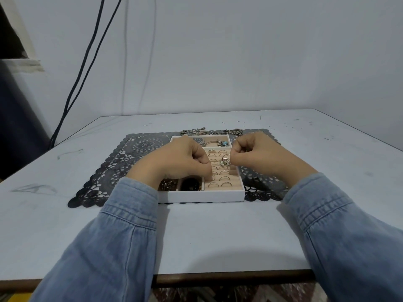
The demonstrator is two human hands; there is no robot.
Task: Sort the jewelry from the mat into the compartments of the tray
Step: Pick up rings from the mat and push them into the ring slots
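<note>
While most ring slots (pixel 220 184) in the tray (pixel 205 196) are filled, chains (pixel 196 132) lie unsorted on the mat (pixel 104 171). Right hand (pixel 259 152) pinches an ornate ring (pixel 225 161) above the slots; left hand (pixel 181 160) curled, contents unclear.

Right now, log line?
left hand: at beige ring rolls | right hand: pinches gold flower ring over white tray | metal chains: black lace mat's far edge

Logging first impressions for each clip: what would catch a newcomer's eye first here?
Two denim-sleeved hands meet over a white tray on a black lace mat. The right hand seems to pinch a flower-shaped ring above the ring rows; the left hand reaches curled fingers into them.
</note>
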